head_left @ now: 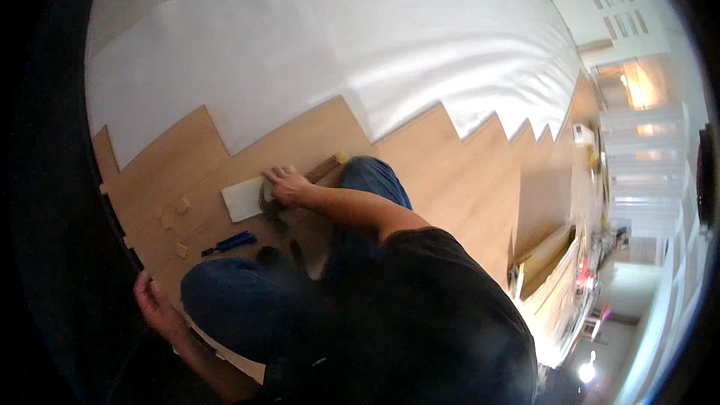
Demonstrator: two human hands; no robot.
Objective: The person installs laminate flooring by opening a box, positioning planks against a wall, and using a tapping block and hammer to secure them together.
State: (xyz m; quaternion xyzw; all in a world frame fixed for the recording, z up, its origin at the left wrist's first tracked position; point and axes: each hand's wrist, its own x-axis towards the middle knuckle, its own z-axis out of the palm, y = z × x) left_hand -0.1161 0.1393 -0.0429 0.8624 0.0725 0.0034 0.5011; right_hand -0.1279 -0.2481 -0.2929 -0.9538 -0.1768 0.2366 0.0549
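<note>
My right hand (286,186) reaches across in front of my knees, its fingers spread at the end of a short white-faced board piece (241,199). A grey, blurred shape beside that hand is too unclear to name. My left hand (155,304) is out at the left, by the dark edge of the floor, with its fingers loosely apart and nothing visible in them. Between the hands lies a blue-handled tool (234,241) with a dark end. A brown wooden piece with a yellowish end (328,168) lies beyond my right wrist, against my knee.
I kneel on wood-look floor planks (442,180) whose far edge is stepped. White underlay sheeting (247,52) spreads beyond them, wrinkled at the right. Small wood scraps (168,217) lie at the left. A long open carton (546,262) and clutter stand at the right.
</note>
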